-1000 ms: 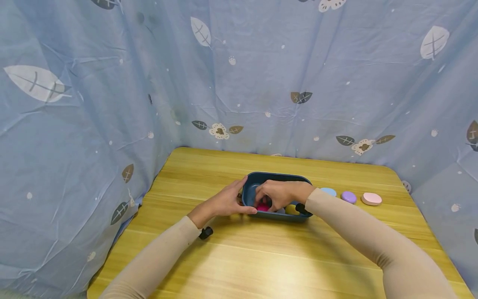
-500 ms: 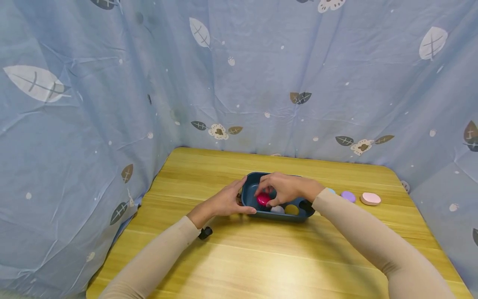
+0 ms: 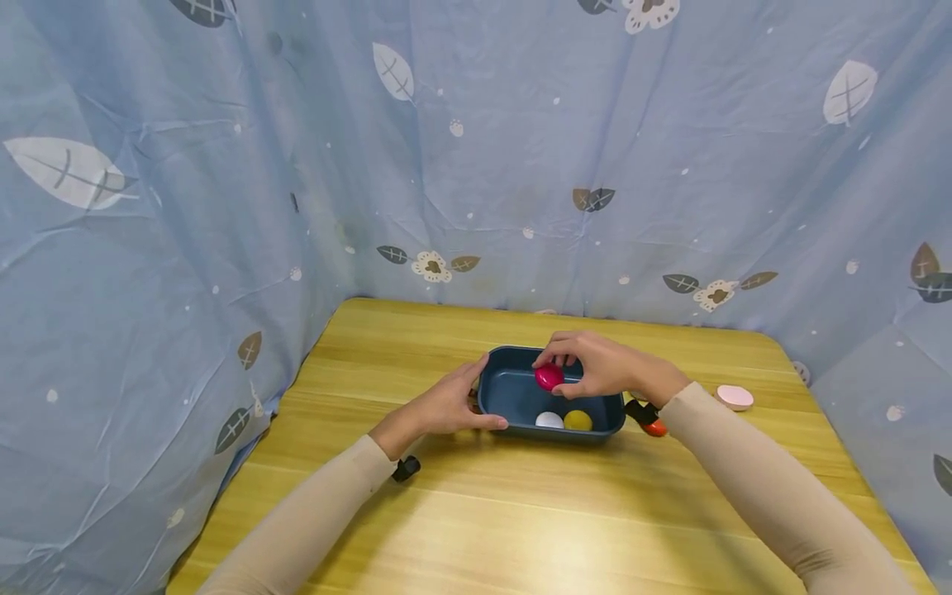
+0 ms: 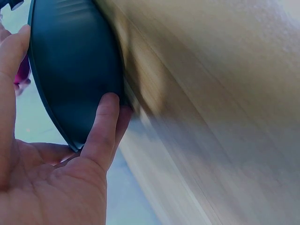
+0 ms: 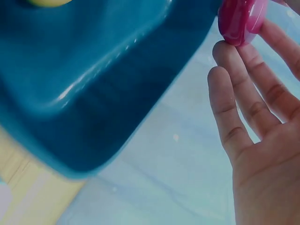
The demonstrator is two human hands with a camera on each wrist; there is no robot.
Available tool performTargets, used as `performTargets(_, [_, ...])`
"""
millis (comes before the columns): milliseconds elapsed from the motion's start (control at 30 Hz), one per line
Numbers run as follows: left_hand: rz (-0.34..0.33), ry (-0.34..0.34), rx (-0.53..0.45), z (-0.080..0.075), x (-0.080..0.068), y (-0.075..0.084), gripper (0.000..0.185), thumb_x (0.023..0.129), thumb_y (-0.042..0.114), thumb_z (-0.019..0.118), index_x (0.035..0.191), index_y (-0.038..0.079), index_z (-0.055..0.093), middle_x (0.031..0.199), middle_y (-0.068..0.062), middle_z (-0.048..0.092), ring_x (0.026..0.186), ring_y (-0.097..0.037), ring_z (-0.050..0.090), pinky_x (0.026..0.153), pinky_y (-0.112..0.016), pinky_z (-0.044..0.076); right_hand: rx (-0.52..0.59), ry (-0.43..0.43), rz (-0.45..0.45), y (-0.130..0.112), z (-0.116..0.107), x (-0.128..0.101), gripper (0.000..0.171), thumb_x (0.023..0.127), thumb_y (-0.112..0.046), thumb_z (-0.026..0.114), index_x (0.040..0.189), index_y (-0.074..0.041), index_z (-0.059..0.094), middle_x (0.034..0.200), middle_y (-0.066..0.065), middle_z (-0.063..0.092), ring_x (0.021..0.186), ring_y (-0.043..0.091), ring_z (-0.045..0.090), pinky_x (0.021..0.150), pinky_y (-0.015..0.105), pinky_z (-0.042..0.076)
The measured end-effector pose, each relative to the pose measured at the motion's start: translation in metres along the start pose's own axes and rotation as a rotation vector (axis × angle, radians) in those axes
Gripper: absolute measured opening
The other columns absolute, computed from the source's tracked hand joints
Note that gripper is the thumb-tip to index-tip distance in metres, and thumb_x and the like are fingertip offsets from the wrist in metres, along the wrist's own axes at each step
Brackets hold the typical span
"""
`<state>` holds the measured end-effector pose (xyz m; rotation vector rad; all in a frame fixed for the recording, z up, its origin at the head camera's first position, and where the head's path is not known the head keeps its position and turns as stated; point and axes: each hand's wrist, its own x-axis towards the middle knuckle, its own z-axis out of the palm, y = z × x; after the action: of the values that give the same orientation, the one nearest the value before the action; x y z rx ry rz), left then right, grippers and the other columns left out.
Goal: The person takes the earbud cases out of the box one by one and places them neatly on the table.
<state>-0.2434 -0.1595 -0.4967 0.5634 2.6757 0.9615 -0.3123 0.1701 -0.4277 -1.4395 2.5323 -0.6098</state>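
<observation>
A dark blue rectangular bin (image 3: 521, 401) stands on the table. My left hand (image 3: 449, 403) grips its left end, thumb at the front corner and fingers along the side; in the left wrist view, fingertips press on the bin's outer wall (image 4: 75, 61). Above the bin, my right hand (image 3: 606, 365) pinches a glossy magenta rounded disc (image 3: 549, 377) between thumb and fingers. The right wrist view shows the magenta disc (image 5: 238, 21) edge-on at the fingertips. Inside the bin, along the front wall, lie a white round piece (image 3: 549, 420) and a yellow round piece (image 3: 578, 421).
A pale pink oval piece (image 3: 735, 397) lies on the wooden table (image 3: 476, 512) to the right. Close to the bin's right end is an orange-red piece (image 3: 655, 428), partly covered by the black wrist camera (image 3: 641, 411). A patterned blue curtain (image 3: 506, 165) hangs around the table.
My right hand has lifted the magenta disc from inside the bin, moving up and to the right. The right forearm now hides the blue and purple pieces. My left hand stays on the bin.
</observation>
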Motion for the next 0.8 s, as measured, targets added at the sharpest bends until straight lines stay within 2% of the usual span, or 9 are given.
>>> performTargets(267, [0.002,-0.009,0.002,0.0,-0.002,0.0,0.135,0.094,0.066,0.094,0.19,0.015,0.013,0.194,-0.018,0.028,0.169,-0.04,0.049,0.136,-0.057,0.048,-0.005,0.096,0.041,0.016,-0.007,-0.04,0.04,0.098,-0.022,0.094,0.136,-0.018,0.084,0.123,-0.009,0.076,0.107,0.01,0.07,0.099,0.043,0.069])
performTargets(367, [0.004,-0.013,-0.001,0.0,-0.003,-0.001,0.135,0.094,0.065,0.094,0.19,0.016,0.012,0.194,-0.018,0.027,0.168,-0.04,0.051,0.135,-0.057,0.05,0.003,0.123,0.062,0.024,-0.008,-0.056,0.041,0.097,-0.02,0.095,0.137,-0.016,0.085,0.122,-0.011,0.076,0.106,0.011,0.071,0.098,0.045,0.07])
performTargets(533, [0.007,-0.007,0.003,0.001,-0.002,-0.002,0.134,0.095,0.065,0.093,0.19,0.016,0.012,0.194,-0.018,0.027,0.167,-0.04,0.053,0.134,-0.057,0.051,-0.011,0.165,0.137,0.031,-0.011,-0.084,0.044,0.096,-0.02,0.097,0.138,-0.022,0.084,0.124,-0.012,0.077,0.108,0.012,0.072,0.094,0.044,0.07])
performTargets(800, [0.01,-0.008,0.014,0.0,-0.001,-0.001,0.134,0.095,0.065,0.093,0.19,0.016,0.012,0.194,-0.018,0.027,0.171,-0.041,0.048,0.136,-0.058,0.048,-0.026,0.232,0.217,0.045,-0.01,-0.134,0.047,0.092,-0.013,0.097,0.136,-0.017,0.084,0.122,-0.009,0.079,0.103,0.01,0.07,0.085,0.032,0.067])
